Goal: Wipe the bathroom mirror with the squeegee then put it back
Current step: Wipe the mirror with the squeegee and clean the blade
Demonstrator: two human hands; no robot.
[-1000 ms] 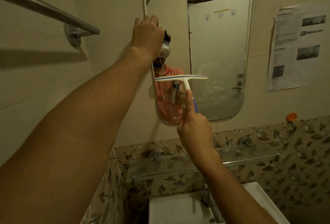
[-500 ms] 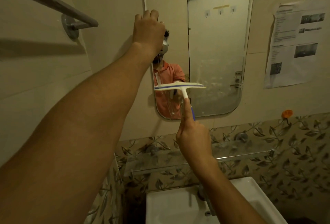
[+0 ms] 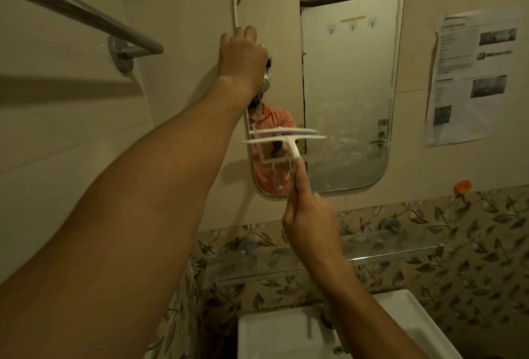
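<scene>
Bathroom mirror [image 3: 343, 72] — left hand [image 3: 242, 57] grips its edge, right hand [image 3: 310, 221] grips the squeegee [image 3: 286, 139].

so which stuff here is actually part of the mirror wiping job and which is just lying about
Part of the job: mirror; squeegee; right hand holding its handle; left hand holding the mirror's left edge.

Just there: towel rail; papers on the wall; glass shelf; sink; orange item on the wall.
</scene>
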